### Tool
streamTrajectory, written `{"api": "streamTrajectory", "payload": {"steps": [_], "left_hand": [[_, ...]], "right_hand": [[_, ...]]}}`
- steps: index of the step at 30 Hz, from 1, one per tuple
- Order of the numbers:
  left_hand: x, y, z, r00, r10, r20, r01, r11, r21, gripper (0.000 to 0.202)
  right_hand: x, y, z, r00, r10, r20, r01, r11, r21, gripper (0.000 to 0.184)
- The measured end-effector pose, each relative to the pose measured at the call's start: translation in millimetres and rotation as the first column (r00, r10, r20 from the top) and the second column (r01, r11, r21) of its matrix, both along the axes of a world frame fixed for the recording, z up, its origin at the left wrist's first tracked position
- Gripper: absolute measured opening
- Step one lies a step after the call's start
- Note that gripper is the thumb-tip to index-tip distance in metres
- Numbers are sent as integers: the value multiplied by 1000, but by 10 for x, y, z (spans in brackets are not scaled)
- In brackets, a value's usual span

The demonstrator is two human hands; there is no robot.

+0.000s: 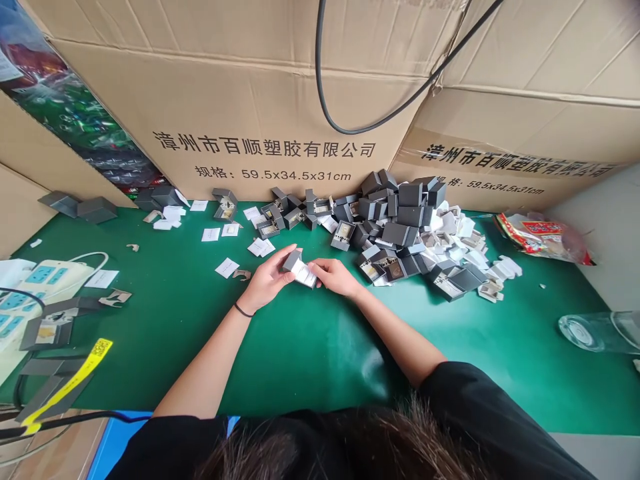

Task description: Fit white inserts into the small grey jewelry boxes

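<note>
Between my two hands is a small dark grey hinged box (pixel 291 261), its lid raised and a white insert (pixel 303 273) showing inside. My left hand (pixel 267 280) grips the lid side with thumb and fingers. On the other side, my right hand (pixel 336 276) holds the box, its thumb resting at the white insert. Just beyond my hands lie white cards (pixel 261 247) and an open grey box (pixel 343 235). To the right is a heap of similar grey boxes (pixel 400 233), some open, some closed.
A pile of white inserts (pixel 463 240) adjoins the heap. At the right are a red snack bag (pixel 545 237) and a glass cup (pixel 595 332) on its side. Power strips (pixel 37 293) and a yellow-tagged cable (pixel 70 387) occupy the left. Cardboard cartons (pixel 260 100) stand behind the green table (pixel 310 353).
</note>
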State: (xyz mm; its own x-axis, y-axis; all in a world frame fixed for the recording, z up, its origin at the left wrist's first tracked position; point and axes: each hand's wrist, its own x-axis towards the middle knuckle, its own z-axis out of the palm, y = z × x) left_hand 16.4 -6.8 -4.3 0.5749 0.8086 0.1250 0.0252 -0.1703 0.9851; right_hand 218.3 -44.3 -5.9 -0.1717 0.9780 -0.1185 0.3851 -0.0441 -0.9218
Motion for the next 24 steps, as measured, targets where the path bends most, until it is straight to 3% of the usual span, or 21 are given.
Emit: {"api": "streamTrajectory", "payload": {"steps": [2, 4, 10, 14, 17, 21, 24], "left_hand": [[21, -4, -22, 1000, -18, 16, 18, 1000, -13, 69], [50, -13, -43, 999, -29, 26, 29, 999, -13, 67], [211, -86, -85, 991, 136, -17, -137, 986, -92, 63], [279, -121, -65, 983, 107, -152, -133, 976, -172, 47], [279, -125, -53, 977, 155, -143, -179, 969, -168, 42], [254, -118, -75, 967, 243, -73, -252, 948, -194, 37], [243, -115, -86, 967, 254, -5, -247, 937, -248, 36]], "right_hand": [[28, -17, -11, 993, 38, -111, -49, 994, -99, 38], [28, -27, -48, 976, -15, -219, -23, 985, -169, 36], [-106, -60, -167, 881, -282, -380, 244, 959, -145, 35], [-214, -98, -176, 788, -373, -489, 317, 928, -196, 37], [-252, -118, -163, 796, -362, -485, 310, 932, -186, 39], [-242, -122, -111, 853, -272, -446, 206, 960, -192, 42], [-219, -119, -61, 882, -235, -408, 153, 963, -223, 34]]}}
